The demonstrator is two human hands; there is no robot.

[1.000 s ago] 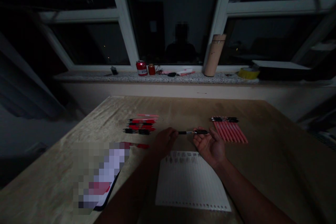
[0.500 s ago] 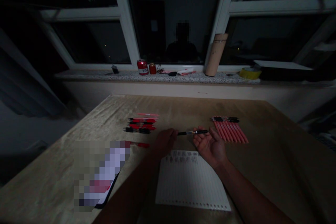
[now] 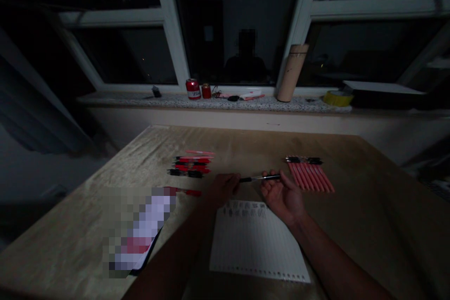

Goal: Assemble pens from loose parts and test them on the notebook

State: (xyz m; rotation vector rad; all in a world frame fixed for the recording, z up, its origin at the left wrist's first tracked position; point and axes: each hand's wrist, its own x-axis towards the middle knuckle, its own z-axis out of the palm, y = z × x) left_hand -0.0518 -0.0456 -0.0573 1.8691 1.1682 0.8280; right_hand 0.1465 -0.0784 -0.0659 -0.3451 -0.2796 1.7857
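Note:
A black pen with a pale middle section lies level between my two hands, above the top edge of the notebook paper. My left hand is closed around its left end, the fingertips pinched together. My right hand is turned palm up under the other end, fingers curled and thumb at the pen's tip. Below the hands is a lined sheet with rows of dark scribbles along its top and punched holes along its bottom edge.
Several red and black pens lie left, with a single red pen by a blurred phone. Pink pens sit in a row at right, black pens across their top. The sill holds cans, a tumbler and yellow tape.
The hands and the pen hold nearly the same pose. The whole view has shifted slightly, and the pen looks turned a little in the fingers.

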